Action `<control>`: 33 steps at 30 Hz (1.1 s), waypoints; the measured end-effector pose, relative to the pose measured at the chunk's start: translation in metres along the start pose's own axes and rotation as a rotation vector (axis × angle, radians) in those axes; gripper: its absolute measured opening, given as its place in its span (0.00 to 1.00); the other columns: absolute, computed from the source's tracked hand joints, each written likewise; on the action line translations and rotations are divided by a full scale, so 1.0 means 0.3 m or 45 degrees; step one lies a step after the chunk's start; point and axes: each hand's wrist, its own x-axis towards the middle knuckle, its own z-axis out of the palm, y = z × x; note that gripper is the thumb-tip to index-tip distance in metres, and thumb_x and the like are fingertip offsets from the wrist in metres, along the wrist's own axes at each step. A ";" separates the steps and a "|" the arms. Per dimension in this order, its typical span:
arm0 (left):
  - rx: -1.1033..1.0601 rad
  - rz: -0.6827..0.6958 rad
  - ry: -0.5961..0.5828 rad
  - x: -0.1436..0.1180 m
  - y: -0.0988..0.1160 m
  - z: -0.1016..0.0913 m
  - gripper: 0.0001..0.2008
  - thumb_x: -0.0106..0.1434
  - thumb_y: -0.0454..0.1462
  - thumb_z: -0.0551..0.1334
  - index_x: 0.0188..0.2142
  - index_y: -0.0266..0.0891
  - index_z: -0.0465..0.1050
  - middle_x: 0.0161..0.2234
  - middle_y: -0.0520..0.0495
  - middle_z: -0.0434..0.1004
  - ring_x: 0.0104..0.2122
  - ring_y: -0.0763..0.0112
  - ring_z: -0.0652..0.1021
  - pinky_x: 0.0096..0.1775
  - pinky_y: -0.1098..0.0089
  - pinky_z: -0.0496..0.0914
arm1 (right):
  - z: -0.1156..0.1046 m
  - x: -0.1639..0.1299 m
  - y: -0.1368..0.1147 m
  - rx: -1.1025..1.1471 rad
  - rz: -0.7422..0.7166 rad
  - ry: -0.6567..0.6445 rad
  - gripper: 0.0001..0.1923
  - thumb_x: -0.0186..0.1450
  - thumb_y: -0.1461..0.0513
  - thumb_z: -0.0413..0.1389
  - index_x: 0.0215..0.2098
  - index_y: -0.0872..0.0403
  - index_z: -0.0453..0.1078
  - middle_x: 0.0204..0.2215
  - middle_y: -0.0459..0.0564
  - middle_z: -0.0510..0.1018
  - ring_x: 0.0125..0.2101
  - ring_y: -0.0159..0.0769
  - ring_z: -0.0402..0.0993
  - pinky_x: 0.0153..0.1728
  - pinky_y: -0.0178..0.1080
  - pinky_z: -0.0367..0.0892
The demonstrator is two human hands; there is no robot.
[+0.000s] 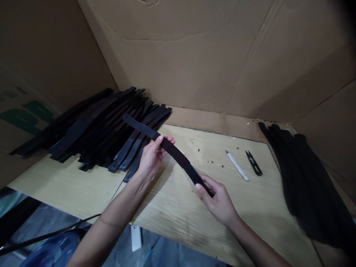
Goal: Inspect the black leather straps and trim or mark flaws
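Observation:
A dark strap [175,152] stretches between my two hands, held above the board at a slant. Its far end is smooth with a small hole, and the middle part looks browner and rougher. My left hand [152,155] pinches the strap near its middle, thumb on top. At the near right end, my right hand [215,196] grips it between thumb and fingers, covering the tip. A big pile of similar dark straps [102,126] lies just beyond and left of my left hand.
On the pale wooden board [189,207] lie a white pen-like tool [237,166] and black thread snips [253,163], with small dark scraps nearby. Long black strips [308,185] drape over the right side. Cardboard walls [189,70] enclose the back and sides.

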 end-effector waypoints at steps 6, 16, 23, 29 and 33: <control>-0.009 -0.030 -0.025 -0.004 -0.002 0.000 0.09 0.62 0.38 0.64 0.36 0.32 0.78 0.36 0.40 0.83 0.39 0.65 0.82 0.48 0.66 0.74 | -0.002 0.005 0.003 0.027 0.025 0.003 0.14 0.68 0.55 0.52 0.45 0.57 0.72 0.26 0.48 0.75 0.25 0.35 0.70 0.27 0.34 0.67; -0.054 0.084 0.068 0.013 0.030 -0.005 0.12 0.64 0.41 0.63 0.37 0.33 0.77 0.38 0.41 0.83 0.40 0.67 0.82 0.46 0.70 0.73 | 0.003 0.001 -0.012 -0.003 -0.019 0.013 0.15 0.68 0.55 0.53 0.45 0.56 0.72 0.27 0.49 0.76 0.27 0.36 0.73 0.27 0.34 0.68; -0.028 0.039 0.040 0.014 0.009 -0.010 0.10 0.61 0.40 0.66 0.34 0.34 0.76 0.35 0.43 0.83 0.38 0.69 0.82 0.45 0.69 0.73 | -0.003 0.004 -0.010 -0.045 0.002 -0.005 0.14 0.68 0.56 0.52 0.44 0.56 0.72 0.26 0.48 0.76 0.26 0.35 0.71 0.26 0.35 0.67; -0.079 -0.013 0.043 0.012 -0.005 -0.004 0.08 0.63 0.38 0.64 0.34 0.34 0.76 0.34 0.44 0.82 0.37 0.69 0.82 0.44 0.71 0.74 | -0.004 0.003 -0.006 -0.042 0.011 -0.001 0.14 0.68 0.55 0.52 0.44 0.56 0.72 0.26 0.48 0.75 0.26 0.36 0.71 0.26 0.35 0.67; -0.092 0.009 0.001 0.007 0.004 0.000 0.08 0.64 0.38 0.63 0.36 0.34 0.76 0.37 0.44 0.82 0.38 0.69 0.82 0.44 0.71 0.74 | -0.001 0.006 -0.006 -0.015 -0.003 0.016 0.14 0.68 0.55 0.53 0.44 0.56 0.72 0.27 0.48 0.76 0.26 0.36 0.71 0.27 0.35 0.67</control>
